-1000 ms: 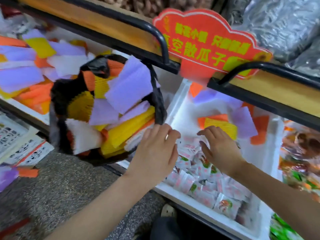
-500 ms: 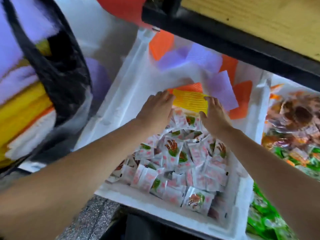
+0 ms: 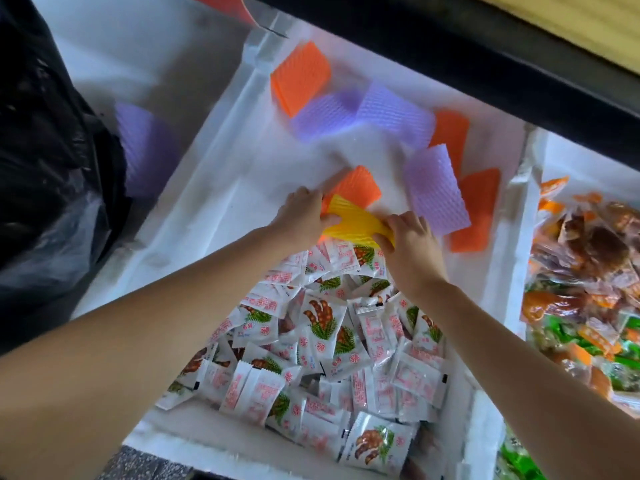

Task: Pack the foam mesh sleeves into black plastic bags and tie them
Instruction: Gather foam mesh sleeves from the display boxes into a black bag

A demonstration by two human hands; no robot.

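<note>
Inside a white foam box (image 3: 214, 174) lie several foam mesh sleeves, orange and purple. My left hand (image 3: 304, 216) and my right hand (image 3: 410, 244) both grip a yellow sleeve (image 3: 356, 225), one at each end. An orange sleeve (image 3: 356, 188) lies just behind it, touching my left fingers. A purple sleeve (image 3: 436, 192) sits to the right of my hands, and more orange (image 3: 301, 77) and purple (image 3: 394, 117) ones lie farther back. The black plastic bag (image 3: 45, 161) fills the left edge, with a purple sleeve (image 3: 145, 147) beside it.
Small white snack packets (image 3: 332, 344) fill the near half of the foam box under my forearms. A second box of orange and green snack packs (image 3: 588, 289) stands to the right. A black shelf rail (image 3: 485, 64) runs overhead at the back.
The view has closed in on the foam box. Both hands reached forward from the snack packets and took hold of the yellow sleeve, which is now bent and lifted.
</note>
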